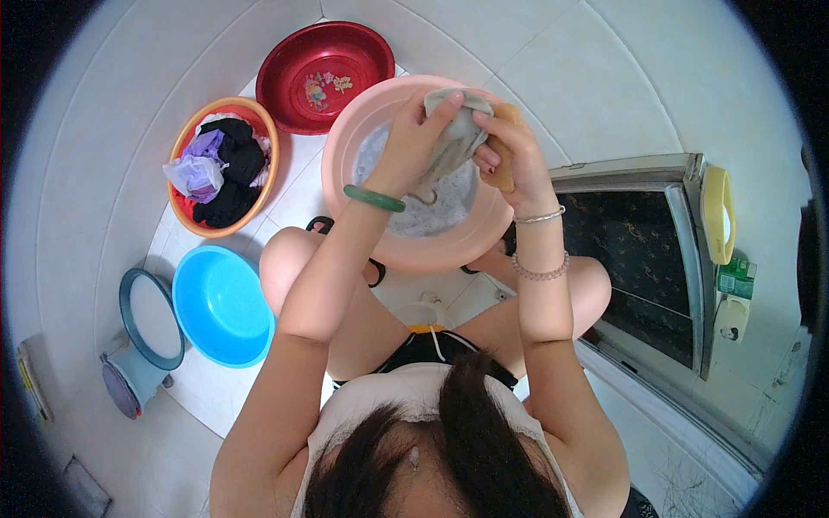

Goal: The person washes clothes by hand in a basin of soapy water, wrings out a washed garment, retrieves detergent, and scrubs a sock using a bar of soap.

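Over a large pink basin (pixel 345 112) of sudsy water (pixel 432 216), both my hands are raised with a wet, light grey cloth between them. This cloth (pixel 455 142) looks like a sock and hangs down toward the suds. My left hand (pixel 417 138), on the arm with a green bangle, is closed on its upper left side, thumb on top. My right hand (pixel 515 154) pinches the cloth's right edge with thumb and finger. A tan-yellow bar (pixel 503 179), like laundry soap, is also held in the right hand, partly covered by the fingers.
An orange basin (pixel 275 164) of black, purple and white clothes (pixel 233 164) stands left, with a red basin (pixel 285 78) behind it. Nearer are a blue basin (pixel 220 302) and a grey-rimmed pail (pixel 129 311). A framed dark panel (pixel 630 259) stands right, beside a yellow-handled brush-like item (pixel 718 211).
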### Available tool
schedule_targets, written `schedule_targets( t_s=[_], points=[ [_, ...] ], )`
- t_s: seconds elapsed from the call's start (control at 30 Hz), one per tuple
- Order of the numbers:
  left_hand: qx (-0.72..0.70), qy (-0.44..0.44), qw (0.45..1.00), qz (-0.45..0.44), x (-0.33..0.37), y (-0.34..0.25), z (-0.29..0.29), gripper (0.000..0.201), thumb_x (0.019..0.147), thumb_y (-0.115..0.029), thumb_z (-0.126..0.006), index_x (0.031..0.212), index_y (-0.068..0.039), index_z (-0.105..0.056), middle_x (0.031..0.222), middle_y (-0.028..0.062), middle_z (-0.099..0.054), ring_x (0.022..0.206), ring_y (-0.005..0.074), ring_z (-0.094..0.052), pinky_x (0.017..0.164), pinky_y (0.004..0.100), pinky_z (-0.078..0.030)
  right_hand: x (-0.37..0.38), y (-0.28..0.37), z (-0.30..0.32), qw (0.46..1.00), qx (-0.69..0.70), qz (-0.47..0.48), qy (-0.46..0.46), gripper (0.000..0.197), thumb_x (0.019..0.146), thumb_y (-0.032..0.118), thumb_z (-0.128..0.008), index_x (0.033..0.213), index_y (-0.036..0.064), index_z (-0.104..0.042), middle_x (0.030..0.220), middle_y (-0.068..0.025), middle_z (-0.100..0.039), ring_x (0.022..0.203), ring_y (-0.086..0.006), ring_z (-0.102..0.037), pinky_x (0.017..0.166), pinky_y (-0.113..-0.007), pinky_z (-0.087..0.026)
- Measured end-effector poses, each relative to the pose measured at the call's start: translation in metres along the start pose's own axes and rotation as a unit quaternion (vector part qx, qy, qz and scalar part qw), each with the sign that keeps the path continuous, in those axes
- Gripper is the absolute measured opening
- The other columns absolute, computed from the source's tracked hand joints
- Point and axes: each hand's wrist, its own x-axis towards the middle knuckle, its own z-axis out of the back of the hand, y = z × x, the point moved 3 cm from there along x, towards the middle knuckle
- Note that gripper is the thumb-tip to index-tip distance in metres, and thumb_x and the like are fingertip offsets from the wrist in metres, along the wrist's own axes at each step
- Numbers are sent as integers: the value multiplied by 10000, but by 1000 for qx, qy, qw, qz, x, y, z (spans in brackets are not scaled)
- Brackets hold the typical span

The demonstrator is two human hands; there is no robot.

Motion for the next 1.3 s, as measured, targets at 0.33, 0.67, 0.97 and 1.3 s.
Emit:
schedule_targets(
  t_s=[0.33, 0.67, 0.97, 1.3],
  points=[
    [-186, 87, 976, 73, -10, -5, -11, 345, 896, -330, -470, 1029, -19, -534, 909, 43, -582, 820, 114, -552, 724, 246, -441, -2, 0, 0, 984, -40, 150, -86, 284, 757, 56, -578, 1036, 63, -528, 621, 30, -445, 445, -36, -366, 391, -183, -283],
    [-338, 116, 927, 115, -5, 20, -16, 354, 934, -259, -360, 1197, -31, -424, 1187, 80, -486, 1083, 178, -482, 937, 314, -377, -1, 24, -12, 768, -408, 425, -250, 328, 815, 202, -572, 1112, 79, -509, 796, -25, -537, 659, -100, -474, 585, -217, -403],
    [-421, 92, 892, 135, -12, 35, -20, 390, 942, -269, -319, 1284, -81, -331, 1292, 79, -393, 1192, 205, -377, 1012, 358, -302, 33, 0, -14, 746, -598, 275, -99, 418, 821, 335, -501, 1189, 139, -484, 979, -112, -575, 963, -279, -526, 820, -437, -397],
    [-491, 63, 860, 122, -13, 23, -10, 366, 937, -273, -337, 1243, -75, -381, 1226, 56, -448, 1129, 174, -438, 982, 312, -331, 23, -13, -37, 544, -650, 531, -17, 344, 804, 300, -535, 1072, 86, -559, 1007, -120, -577, 811, -277, -573, 708, -331, -450]
  ],
)
